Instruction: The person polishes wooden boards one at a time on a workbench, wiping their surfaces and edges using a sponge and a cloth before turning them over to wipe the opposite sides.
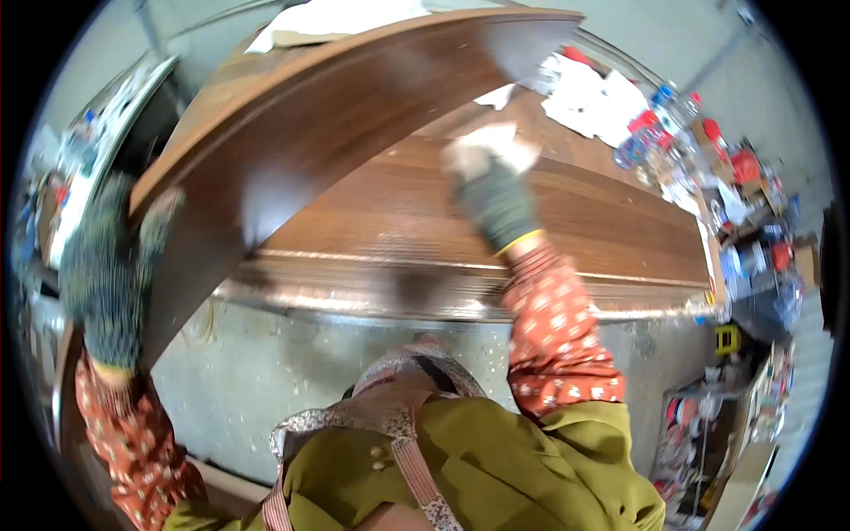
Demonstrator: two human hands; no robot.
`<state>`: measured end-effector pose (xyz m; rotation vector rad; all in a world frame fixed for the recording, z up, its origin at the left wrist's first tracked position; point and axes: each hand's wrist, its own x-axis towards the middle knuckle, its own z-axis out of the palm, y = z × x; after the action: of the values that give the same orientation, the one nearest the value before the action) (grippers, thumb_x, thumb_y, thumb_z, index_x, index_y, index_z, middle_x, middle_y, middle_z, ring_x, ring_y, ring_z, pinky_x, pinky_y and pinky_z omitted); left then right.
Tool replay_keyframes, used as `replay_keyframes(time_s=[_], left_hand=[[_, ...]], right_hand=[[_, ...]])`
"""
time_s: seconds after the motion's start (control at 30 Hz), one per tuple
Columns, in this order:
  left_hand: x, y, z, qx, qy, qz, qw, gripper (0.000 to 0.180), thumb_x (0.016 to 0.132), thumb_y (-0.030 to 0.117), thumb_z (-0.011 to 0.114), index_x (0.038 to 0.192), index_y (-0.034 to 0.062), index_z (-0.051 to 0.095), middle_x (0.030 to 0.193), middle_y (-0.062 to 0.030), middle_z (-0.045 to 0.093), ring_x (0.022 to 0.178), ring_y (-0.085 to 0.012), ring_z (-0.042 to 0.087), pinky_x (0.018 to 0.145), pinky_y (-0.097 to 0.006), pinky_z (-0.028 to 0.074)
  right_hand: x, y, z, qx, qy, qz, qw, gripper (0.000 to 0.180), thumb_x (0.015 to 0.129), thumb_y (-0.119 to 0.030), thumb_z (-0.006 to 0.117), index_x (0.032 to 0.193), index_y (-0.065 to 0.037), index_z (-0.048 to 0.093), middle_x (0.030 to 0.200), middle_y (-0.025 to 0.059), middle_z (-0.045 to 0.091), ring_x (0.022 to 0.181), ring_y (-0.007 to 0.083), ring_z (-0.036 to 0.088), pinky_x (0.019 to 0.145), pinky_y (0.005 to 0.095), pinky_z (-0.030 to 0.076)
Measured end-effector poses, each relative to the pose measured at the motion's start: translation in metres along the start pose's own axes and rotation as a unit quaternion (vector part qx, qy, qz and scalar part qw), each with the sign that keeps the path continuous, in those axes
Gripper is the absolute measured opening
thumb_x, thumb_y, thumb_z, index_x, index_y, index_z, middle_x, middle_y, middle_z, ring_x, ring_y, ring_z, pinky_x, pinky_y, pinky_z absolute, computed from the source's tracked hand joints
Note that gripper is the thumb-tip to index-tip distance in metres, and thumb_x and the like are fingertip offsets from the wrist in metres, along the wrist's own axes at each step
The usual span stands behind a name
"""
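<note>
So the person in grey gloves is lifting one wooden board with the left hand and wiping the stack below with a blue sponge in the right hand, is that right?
Not quite: the thing under the right hand is a white cloth, not a blue sponge. The rest holds: in the head view the left hand grips the edge of the raised wooden board, and the right hand presses the cloth on the brown stack below.

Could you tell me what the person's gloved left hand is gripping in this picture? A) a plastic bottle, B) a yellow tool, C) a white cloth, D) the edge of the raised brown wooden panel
D: the left hand is clasped around the lower edge of the raised wooden panel, while the right hand presses a white cloth on the flat board.
</note>
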<state>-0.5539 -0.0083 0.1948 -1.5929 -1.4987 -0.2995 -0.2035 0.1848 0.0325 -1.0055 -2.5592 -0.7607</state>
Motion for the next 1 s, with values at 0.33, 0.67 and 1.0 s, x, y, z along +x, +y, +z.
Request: replay_keyframes(time_s=[0.33, 0.67, 1.0], left_hand=[[-0.102, 0.002, -0.002, -0.021, -0.032, 0.095, 0.995, 0.035, 0.082, 0.010, 0.064, 0.115, 0.0025, 0.055, 0.108, -0.0115, 0.061, 0.099, -0.0293, 0.059, 0.091, -0.039, 0.045], [-0.184, 0.003, 0.085, -0.084, -0.038, 0.208, 0.974, 0.047, 0.081, 0.024, 0.057, 0.121, -0.0008, 0.050, 0.117, -0.0176, 0.054, 0.103, -0.0342, 0.053, 0.087, -0.052, 0.039], [-0.140, 0.030, 0.125, -0.101, -0.004, 0.243, 0.965, 0.048, 0.078, 0.019, 0.055, 0.122, 0.0019, 0.051, 0.114, -0.0162, 0.054, 0.105, -0.0341, 0.051, 0.090, -0.050, 0.038]], right_hand=[[-0.008, -0.099, -0.090, 0.815, 0.028, 0.124, 0.565, 0.017, 0.070, -0.026, 0.062, 0.077, -0.010, 0.065, 0.088, 0.0128, 0.062, 0.084, 0.0308, 0.059, 0.071, 0.0416, 0.045], [-0.068, -0.145, -0.064, 0.970, -0.148, 0.096, 0.166, 0.047, 0.089, -0.035, 0.054, 0.120, 0.000, 0.052, 0.114, 0.0142, 0.059, 0.107, 0.0241, 0.055, 0.095, 0.0347, 0.042], [-0.072, -0.132, -0.037, 0.961, -0.094, 0.251, -0.073, 0.036, 0.090, -0.031, 0.054, 0.111, -0.002, 0.058, 0.106, 0.0118, 0.062, 0.092, 0.0176, 0.060, 0.082, 0.0285, 0.049]])
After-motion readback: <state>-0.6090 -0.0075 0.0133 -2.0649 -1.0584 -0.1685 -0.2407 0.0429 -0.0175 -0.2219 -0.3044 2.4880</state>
